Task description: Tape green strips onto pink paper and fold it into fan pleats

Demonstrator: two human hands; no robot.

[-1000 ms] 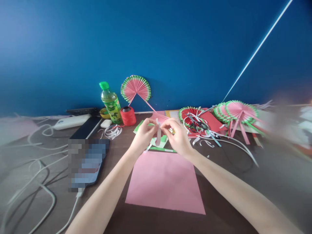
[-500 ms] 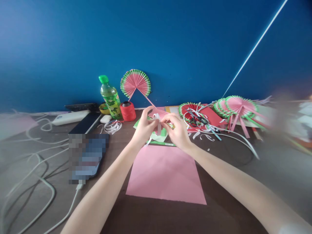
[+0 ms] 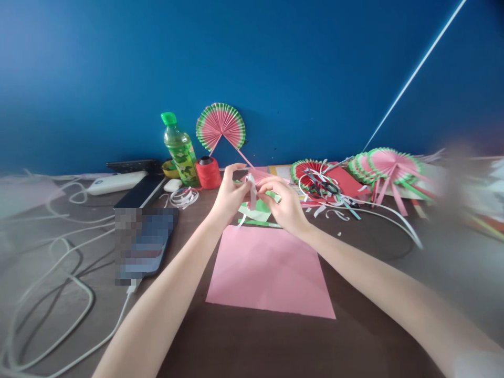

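Observation:
My left hand is closed in a pinch on a narrow white loop that looks like a roll of tape. My right hand meets it from the other side, thumb and fingers pinched together at the loop's edge; what they hold is too small to make out. A thin white strip hangs below my left fingers. Behind the hands lies pink pleated paper, partly hidden. Green paper lies under them. A flat pink sheet is spread on the table in front of me.
A pink-green paper fan leans on the blue wall beside a green-capped bottle and red thread spool. Scissors and scraps lie right, near more fans. A phone and cables lie left.
The white loop has turned to show more edge-on between my fingers. My hands stay close together at it. The whole view has shifted slightly, with the table things appearing higher.

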